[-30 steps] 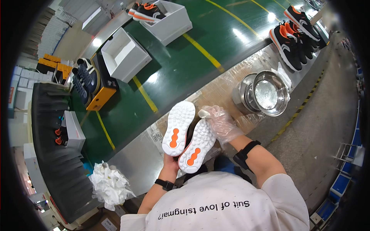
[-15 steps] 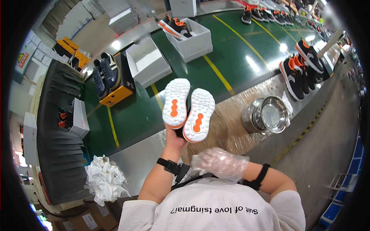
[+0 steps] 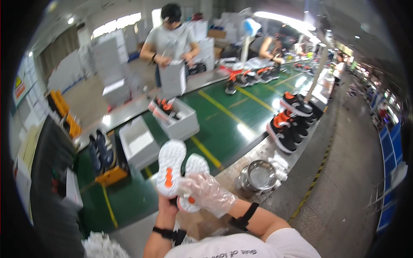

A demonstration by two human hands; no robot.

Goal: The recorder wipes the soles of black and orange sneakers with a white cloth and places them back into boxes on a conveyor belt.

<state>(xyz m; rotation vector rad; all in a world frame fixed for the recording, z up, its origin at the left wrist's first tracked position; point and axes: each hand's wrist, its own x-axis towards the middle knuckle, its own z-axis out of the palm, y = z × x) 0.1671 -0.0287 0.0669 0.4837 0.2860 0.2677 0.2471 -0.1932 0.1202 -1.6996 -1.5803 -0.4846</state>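
Observation:
My left hand (image 3: 167, 206) grips a pair of sneakers from below, their white soles turned up toward me. The left sneaker (image 3: 171, 159) shows an orange patch along its sole. Across the right sneaker (image 3: 197, 164) lies my right hand (image 3: 198, 187) in a clear plastic glove, covering the middle of that sole. Its fingers look bent and pressed together against the sole; whether something is in them is hidden. The sneakers' uppers face away and are mostly out of sight.
Open white boxes (image 3: 138, 144) stand on the green belt (image 3: 223, 129), one with an orange-black sneaker (image 3: 163, 106). Blue shoes (image 3: 102, 150) sit on an orange box. A metal bowl (image 3: 261, 175) is at right, near black-orange shoes (image 3: 286, 133). A co-worker (image 3: 171, 43) handles a box across the belt.
My gloved right hand has moved from near my chest up onto the right sneaker's sole. The view has tilted up, bringing co-workers in. My left hand still holds the pair.

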